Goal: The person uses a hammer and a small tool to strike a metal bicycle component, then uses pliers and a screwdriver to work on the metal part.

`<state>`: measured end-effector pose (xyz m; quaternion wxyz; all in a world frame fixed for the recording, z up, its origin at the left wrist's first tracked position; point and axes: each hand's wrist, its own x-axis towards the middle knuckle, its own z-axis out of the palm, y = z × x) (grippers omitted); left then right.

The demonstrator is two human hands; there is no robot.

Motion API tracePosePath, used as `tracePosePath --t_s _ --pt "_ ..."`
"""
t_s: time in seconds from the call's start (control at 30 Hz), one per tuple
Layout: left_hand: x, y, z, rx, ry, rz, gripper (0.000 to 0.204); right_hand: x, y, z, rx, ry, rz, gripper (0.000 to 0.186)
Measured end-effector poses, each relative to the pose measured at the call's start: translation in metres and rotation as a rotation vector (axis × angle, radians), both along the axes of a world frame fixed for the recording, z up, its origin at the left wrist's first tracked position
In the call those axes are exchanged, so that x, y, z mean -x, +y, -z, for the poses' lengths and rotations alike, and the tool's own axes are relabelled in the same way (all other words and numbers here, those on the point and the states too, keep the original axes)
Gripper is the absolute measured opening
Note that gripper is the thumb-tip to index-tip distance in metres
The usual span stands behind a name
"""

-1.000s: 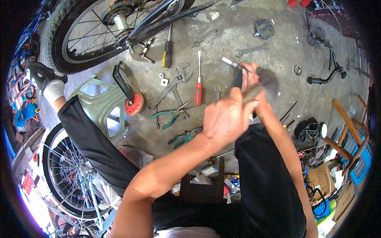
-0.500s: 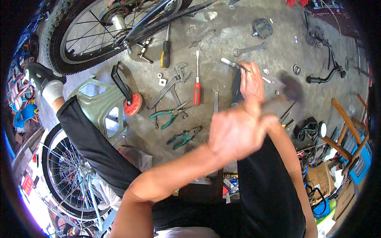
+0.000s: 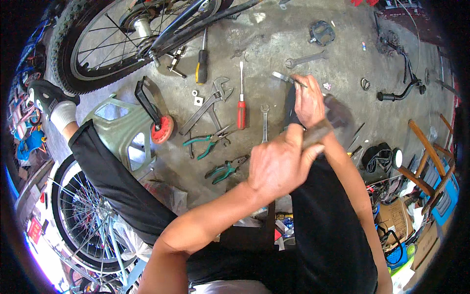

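Note:
My left hand [image 3: 277,164] is closed round the wooden handle [image 3: 316,135] of a hammer, whose dark head [image 3: 338,115] is blurred beside my other wrist. My right hand [image 3: 308,102], farther forward, pinches a slim metal tool with a silvery end [image 3: 281,77] above a dark object [image 3: 292,112] largely hidden by the fingers. Nearby on the concrete lie a red screwdriver [image 3: 241,114], a small spanner [image 3: 265,122], an adjustable wrench [image 3: 200,116] and pliers [image 3: 223,171]. Another spanner [image 3: 305,59] lies beyond my right hand.
A bicycle [image 3: 112,44] fills the upper left, a spare wheel [image 3: 63,206] the lower left. A green plastic frame [image 3: 105,127] with a red-wheeled part [image 3: 161,128] lies left. A pedal [image 3: 321,33], handlebar [image 3: 387,96], wooden frame [image 3: 422,142] and cardboard clutter [image 3: 394,220] are also around.
My left hand and hammer swung right, then back leftward, with motion blur throughout. My right hand stays at nearly the same spot, still on the slim tool.

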<state>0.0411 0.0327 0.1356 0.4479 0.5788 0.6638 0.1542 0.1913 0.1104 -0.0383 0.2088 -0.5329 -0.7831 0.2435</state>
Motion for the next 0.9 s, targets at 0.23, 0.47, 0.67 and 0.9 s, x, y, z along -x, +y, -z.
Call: tracePosePath --t_s 0.23,0.47,0.67,0.9 --pt "0.005 0.008 0.036 0.105 0.114 0.056 0.047 0.007 0.0 0.004 -0.038 -0.016 0.022 0.022" --pt "0.003 0.001 0.017 0.079 0.065 -0.025 0.049 0.004 -0.003 0.001 -0.025 -0.027 0.016 0.027" --pt "0.004 0.003 0.006 -0.231 -0.108 -0.007 0.047 0.01 -0.003 0.002 -0.05 -0.037 -0.015 0.026" --pt "0.028 -0.007 0.06 0.018 0.022 -0.185 0.052 0.002 -0.001 -0.002 0.047 -0.143 -0.114 0.034"
